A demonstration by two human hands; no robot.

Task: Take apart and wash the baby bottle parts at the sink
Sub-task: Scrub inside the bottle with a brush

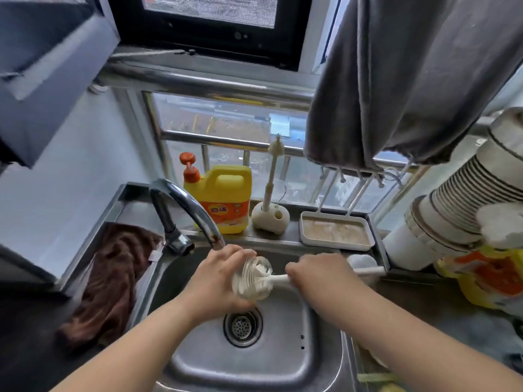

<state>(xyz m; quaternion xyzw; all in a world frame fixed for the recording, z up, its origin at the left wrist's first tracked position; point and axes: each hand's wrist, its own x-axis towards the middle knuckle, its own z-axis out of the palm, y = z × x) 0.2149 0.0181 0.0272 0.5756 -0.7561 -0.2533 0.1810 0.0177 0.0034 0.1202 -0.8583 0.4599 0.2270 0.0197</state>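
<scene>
Over the sink [283, 360], just above the drain [242, 325], I hold the clear bottle [253, 278] on its side, mouth toward my right. My left hand [218, 278] clamps its body; my right hand [319, 274] grips the brush [276, 279], whose head is inside, handle in line with the bottle. The bottle looks cloudy with suds.
</scene>
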